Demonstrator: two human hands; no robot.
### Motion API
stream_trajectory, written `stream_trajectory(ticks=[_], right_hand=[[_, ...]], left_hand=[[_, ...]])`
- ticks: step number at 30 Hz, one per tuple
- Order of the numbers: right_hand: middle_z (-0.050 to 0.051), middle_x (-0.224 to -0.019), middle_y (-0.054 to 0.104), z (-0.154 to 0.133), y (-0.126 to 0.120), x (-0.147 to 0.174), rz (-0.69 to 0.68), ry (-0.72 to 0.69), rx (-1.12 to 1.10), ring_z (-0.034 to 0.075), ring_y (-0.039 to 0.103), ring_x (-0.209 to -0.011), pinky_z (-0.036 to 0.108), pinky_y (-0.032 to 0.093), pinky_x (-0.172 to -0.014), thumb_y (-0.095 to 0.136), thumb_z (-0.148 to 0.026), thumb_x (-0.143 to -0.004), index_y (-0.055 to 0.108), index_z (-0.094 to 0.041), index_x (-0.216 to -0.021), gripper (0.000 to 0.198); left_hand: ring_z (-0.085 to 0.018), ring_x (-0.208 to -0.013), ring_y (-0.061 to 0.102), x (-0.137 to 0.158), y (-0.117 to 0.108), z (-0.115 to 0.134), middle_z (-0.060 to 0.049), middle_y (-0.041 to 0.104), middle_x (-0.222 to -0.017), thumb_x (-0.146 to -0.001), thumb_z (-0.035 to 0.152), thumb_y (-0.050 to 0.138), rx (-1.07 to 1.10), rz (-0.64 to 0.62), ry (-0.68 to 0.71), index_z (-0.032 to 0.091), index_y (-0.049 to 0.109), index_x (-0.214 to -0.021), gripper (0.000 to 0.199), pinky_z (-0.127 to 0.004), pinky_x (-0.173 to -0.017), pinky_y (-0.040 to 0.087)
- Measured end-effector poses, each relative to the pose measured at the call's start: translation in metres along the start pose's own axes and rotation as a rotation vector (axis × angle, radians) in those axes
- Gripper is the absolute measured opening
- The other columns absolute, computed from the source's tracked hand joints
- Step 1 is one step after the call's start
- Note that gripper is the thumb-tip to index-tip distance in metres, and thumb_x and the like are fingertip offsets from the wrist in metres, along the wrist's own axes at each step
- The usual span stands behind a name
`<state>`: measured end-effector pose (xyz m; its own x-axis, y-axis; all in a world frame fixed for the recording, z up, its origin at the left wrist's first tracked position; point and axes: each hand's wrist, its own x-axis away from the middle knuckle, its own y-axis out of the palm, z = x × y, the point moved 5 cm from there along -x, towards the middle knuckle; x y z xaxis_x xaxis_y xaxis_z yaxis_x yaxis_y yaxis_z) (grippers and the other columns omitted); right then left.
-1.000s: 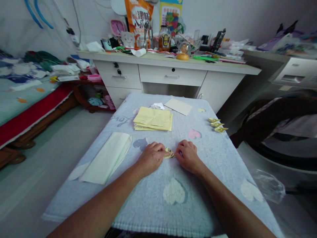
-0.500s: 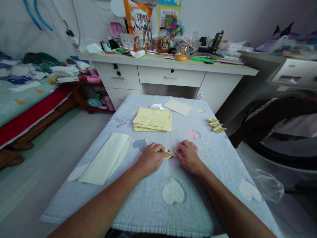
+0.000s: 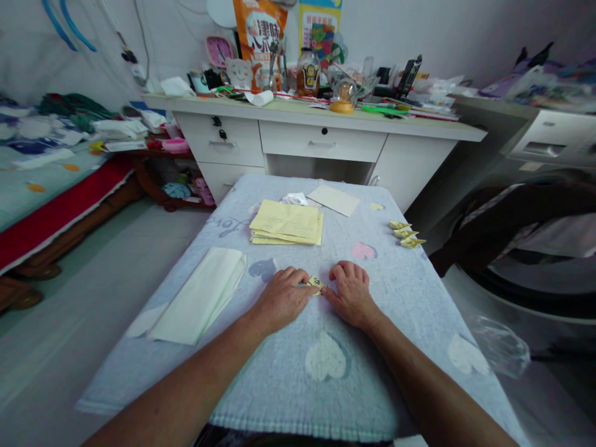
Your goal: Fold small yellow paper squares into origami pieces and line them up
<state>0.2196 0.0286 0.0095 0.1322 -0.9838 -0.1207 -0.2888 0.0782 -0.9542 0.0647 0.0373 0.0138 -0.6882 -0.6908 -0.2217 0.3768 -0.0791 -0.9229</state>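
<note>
A small folded piece of yellow paper [image 3: 315,282] with dark printed characters lies on the cloth between my hands. My left hand [image 3: 285,297] has its fingers bent, with thumb and forefinger pinching the paper's left side. At the right end, the thumb of my right hand [image 3: 351,290] presses on the paper while its other fingers curl on the cloth. Parts of the paper are hidden under the fingertips. Beyond my hands is a stack of yellow paper sheets [image 3: 286,222]. Several small folded yellow paper shapes [image 3: 406,234] sit in a row at the far right.
A light blue patterned cloth [image 3: 326,397] covers the table. Folded pale paper [image 3: 200,298] lies at left; a beige card [image 3: 334,200] and crumpled white tissue [image 3: 294,198] lie at the back. Behind stands a cluttered white desk [image 3: 321,146], with a washing machine [image 3: 540,146] to the right.
My right thumb has come down onto the right end of the folded paper, and that hand has opened out slightly. The paper has turned a little; less of it shows. My left hand stays nearly in place.
</note>
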Motion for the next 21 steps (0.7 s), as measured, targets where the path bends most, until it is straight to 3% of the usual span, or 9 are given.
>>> stream_trajectory(ticks=[11,16,21], right_hand=[[0.008,-0.114,0.050,0.010,-0.004,-0.001,-0.042,-0.050,-0.121,0.025,0.042,-0.107,0.042,0.031,-0.094,0.049,-0.029,-0.089,0.057,-0.022,-0.094,0.012],[0.005,-0.112,0.050,0.013,-0.006,-0.003,-0.112,-0.059,-0.225,0.023,0.041,-0.108,0.042,0.029,-0.096,0.056,-0.018,-0.080,0.061,-0.021,-0.084,0.007],[0.005,-0.113,0.050,0.013,-0.005,-0.004,-0.108,-0.071,-0.234,0.024,0.040,-0.110,0.043,0.028,-0.097,0.058,-0.021,-0.081,0.064,-0.020,-0.080,0.006]], left_hand=[[-0.020,-0.094,0.048,0.001,-0.001,0.000,-0.003,0.057,-0.098,-0.086,0.019,0.057,-0.007,0.019,0.007,0.030,0.067,-0.106,0.024,-0.034,-0.082,0.041],[-0.020,-0.095,0.049,0.001,0.001,0.000,-0.004,0.058,-0.099,-0.088,0.024,0.057,-0.008,0.072,0.002,0.028,0.069,-0.103,0.019,-0.035,-0.081,0.042],[-0.019,-0.094,0.050,-0.005,0.005,0.007,-0.004,0.061,-0.099,-0.091,0.026,0.053,-0.066,0.117,0.049,0.023,0.069,-0.091,0.016,-0.034,-0.081,0.040]])
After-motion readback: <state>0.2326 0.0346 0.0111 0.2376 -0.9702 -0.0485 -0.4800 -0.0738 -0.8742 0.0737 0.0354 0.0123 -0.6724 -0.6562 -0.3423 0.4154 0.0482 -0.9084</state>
